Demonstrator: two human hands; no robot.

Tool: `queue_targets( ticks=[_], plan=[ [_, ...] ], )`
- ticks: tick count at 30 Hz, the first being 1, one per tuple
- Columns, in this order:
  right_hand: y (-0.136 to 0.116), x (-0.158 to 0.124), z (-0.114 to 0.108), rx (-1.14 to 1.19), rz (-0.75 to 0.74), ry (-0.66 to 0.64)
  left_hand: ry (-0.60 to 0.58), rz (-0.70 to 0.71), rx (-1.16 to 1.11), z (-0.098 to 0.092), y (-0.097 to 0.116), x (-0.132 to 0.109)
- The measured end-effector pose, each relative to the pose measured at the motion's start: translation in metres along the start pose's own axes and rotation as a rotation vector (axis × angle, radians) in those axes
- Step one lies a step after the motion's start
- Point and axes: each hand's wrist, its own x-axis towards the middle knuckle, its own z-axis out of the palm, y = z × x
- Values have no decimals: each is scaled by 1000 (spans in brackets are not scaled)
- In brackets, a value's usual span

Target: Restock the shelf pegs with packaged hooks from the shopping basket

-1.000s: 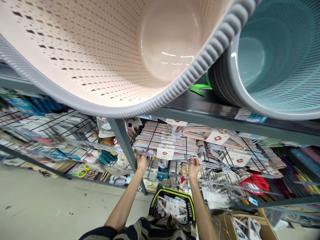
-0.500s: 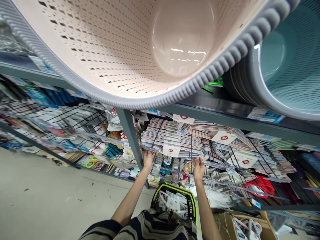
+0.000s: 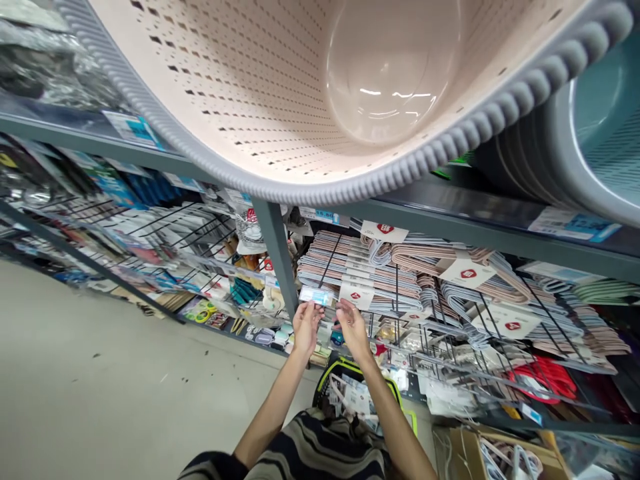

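My left hand (image 3: 306, 325) and my right hand (image 3: 350, 327) are raised side by side at a small white and blue price label (image 3: 316, 295) on the front of a wire rack. Fingertips of both hands pinch the label's ends. Just behind it hang bundles of pink and grey clothes hangers (image 3: 367, 279) with white tags. A black basket with a lime rim (image 3: 357, 393) hangs below my arms, holding several packaged items.
A large pink perforated laundry basket (image 3: 280, 100) with a grey ribbed rim juts overhead, beside teal baskets (image 3: 595, 127). A grey shelf post (image 3: 277, 253) stands left of my hands. Wire racks of packaged goods run left and right. A cardboard box (image 3: 500, 453) sits lower right; grey floor lies left.
Both hands left the underside of the hanger bundle and came together at the price label on the rack front. The view shifted left and up.
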Motion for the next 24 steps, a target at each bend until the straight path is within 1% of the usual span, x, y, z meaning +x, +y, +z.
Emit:
queue_targets(
  ticks=[2,6,10,13,15,16,18,19,20,21,22,23,24],
  plan=[
    [-5,13,15,-1,-1,-10,-12,16,32,-1,4,-1],
    [1,22,26,22,-1,30,-25,4,126,-5,10,-1],
    [14,16,32,25,26,53,-31,-35,136,-11,14,1],
    [24,4,26,-11,58,40,-59,-108,130,-21,8,-7],
    [34,-9,10,-37,85,50,-89,-211,133,-34,-4,-19],
    [41,-19,-2,-50,106,71,-104,-271,140,-43,-13,-26],
    [61,-45,-32,-83,171,150,-142,-402,183,-67,-34,-42],
    [75,-62,-50,-98,208,211,-176,-447,227,-81,-45,-50],
    [90,-82,-68,-117,244,274,-236,-498,309,-97,-55,-57],
    [106,-104,-85,-134,290,314,-265,-532,427,-113,-64,-63],
    [121,-127,-102,-153,325,376,-272,-546,557,-130,-71,-69],
    [136,-152,-116,-189,346,475,-278,-557,678,-146,-75,-74],
    [149,-177,-129,-236,315,575,-284,-570,737,-162,-75,-79]
  ],
)
